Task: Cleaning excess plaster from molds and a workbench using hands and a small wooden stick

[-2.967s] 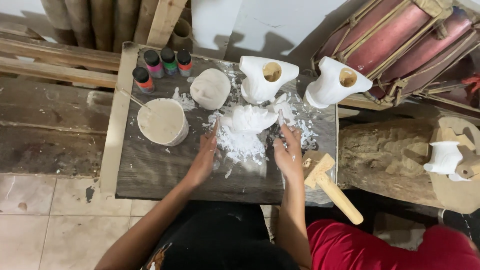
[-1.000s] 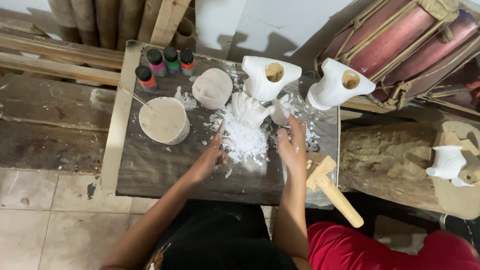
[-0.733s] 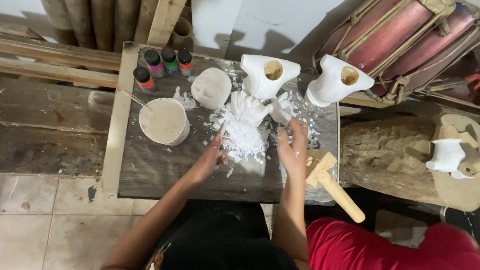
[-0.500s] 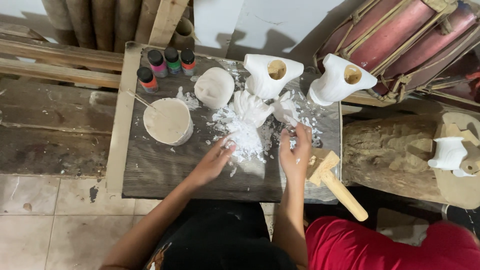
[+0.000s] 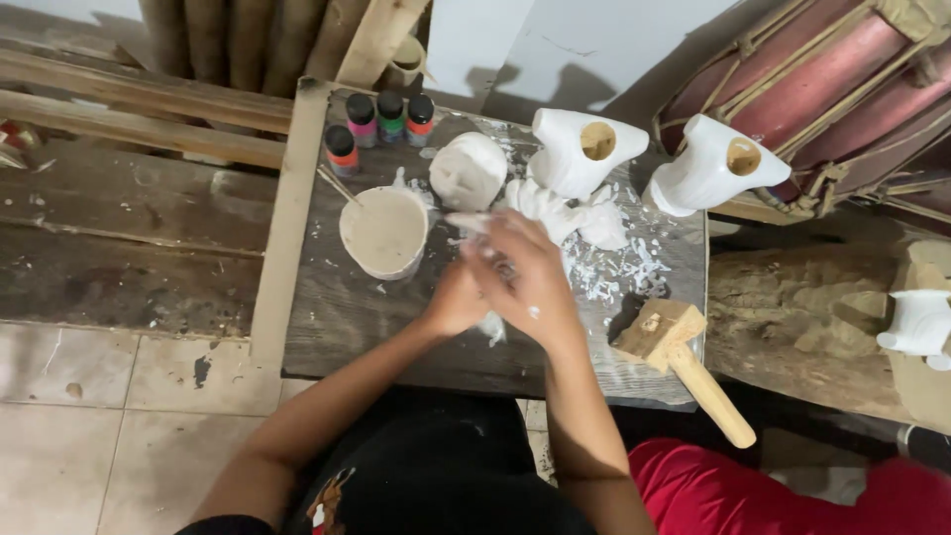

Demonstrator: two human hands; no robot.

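Note:
My left hand [image 5: 454, 299] and my right hand [image 5: 525, 275] are pressed together above the middle of the dark wooden board [image 5: 342, 322], cupped around white plaster fragments. One white piece [image 5: 466, 220] sticks out past my right fingers, and a small bit [image 5: 491, 327] shows under the hands. Just beyond them lies a crumpled white plaster lump [image 5: 560, 210], with loose white chips [image 5: 619, 272] scattered to its right. The hands hide most of the pile.
A bowl [image 5: 382, 269] of pale paste with a stick stands to the left. Behind it are several small paint bottles [image 5: 388, 117] and a round white cast [image 5: 468, 170]. Two hollow white casts [image 5: 575, 149] [image 5: 705, 170] stand at the back. A wooden mallet [image 5: 684, 362] lies at the right.
Both hands have come off the pile and drawn together toward me, closing around white fragments. The spread of plaster under them has shrunk. The view has shifted slightly.

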